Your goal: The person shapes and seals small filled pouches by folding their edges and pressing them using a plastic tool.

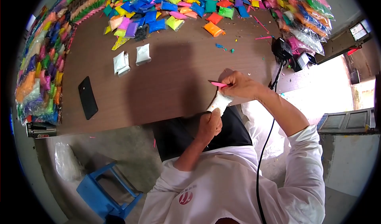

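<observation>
A packet (220, 101) is between the left hand (210, 126) and right hand (237, 85) by the surface's (111, 101) near edge. Left of it lies a phone (87, 98); farther back, right of the phone, lie other packets (143, 54), a heap (156, 9) behind them.

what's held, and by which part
Left hand: white packet, by its near end. Right hand: pink plastic tool, by its right end; any packet grip there is unclear.

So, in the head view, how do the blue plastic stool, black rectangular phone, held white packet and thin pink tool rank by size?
Largest: stool
Phone
Packet, partly covered
Smallest: tool, also partly covered
</observation>
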`<action>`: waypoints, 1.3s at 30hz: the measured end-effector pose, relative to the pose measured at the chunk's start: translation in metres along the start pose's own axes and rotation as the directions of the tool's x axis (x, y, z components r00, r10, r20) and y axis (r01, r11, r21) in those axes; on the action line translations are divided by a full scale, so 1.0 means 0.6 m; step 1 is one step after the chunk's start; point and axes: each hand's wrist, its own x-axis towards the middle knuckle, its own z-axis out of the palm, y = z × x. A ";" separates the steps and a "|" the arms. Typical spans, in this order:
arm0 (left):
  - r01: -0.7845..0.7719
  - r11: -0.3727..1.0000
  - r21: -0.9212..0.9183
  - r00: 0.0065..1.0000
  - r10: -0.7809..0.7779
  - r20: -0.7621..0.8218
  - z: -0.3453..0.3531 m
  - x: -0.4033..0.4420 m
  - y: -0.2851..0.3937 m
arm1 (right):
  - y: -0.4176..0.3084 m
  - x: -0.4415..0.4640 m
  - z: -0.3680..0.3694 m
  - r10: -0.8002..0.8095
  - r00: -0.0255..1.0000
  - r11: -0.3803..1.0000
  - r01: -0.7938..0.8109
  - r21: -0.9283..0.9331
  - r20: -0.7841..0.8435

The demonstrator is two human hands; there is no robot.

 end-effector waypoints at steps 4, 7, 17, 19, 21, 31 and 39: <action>0.017 1.000 -0.016 1.000 -0.017 0.006 0.001 -0.001 0.004 | -0.017 0.001 -0.011 0.027 0.998 0.999 -0.026 -0.019 0.062; 0.027 0.999 -0.026 1.000 -0.027 0.008 0.001 -0.002 0.007 | -0.015 0.007 -0.013 0.050 0.995 0.995 -0.042 -0.087 0.087; 0.022 1.000 -0.012 1.000 -0.022 0.005 -0.001 -0.001 0.001 | -0.004 0.004 -0.025 0.091 0.979 0.984 -0.116 0.132 0.180; 0.021 1.000 -0.006 1.000 -0.021 0.002 0.000 -0.001 0.001 | 0.004 0.005 -0.023 0.032 0.986 0.983 -0.061 0.171 0.166; 0.019 1.000 0.000 1.000 -0.019 -0.002 0.000 -0.001 0.003 | 0.009 0.009 -0.022 0.089 0.981 0.989 -0.108 0.103 0.170; 0.011 1.000 0.006 1.000 -0.011 0.008 -0.001 0.000 0.002 | 0.003 0.006 -0.023 0.002 0.989 0.997 -0.014 0.078 0.150; 0.031 0.999 -0.005 0.999 -0.031 0.019 -0.004 0.000 0.000 | 0.005 0.006 -0.021 0.005 0.992 0.992 -0.022 0.125 0.130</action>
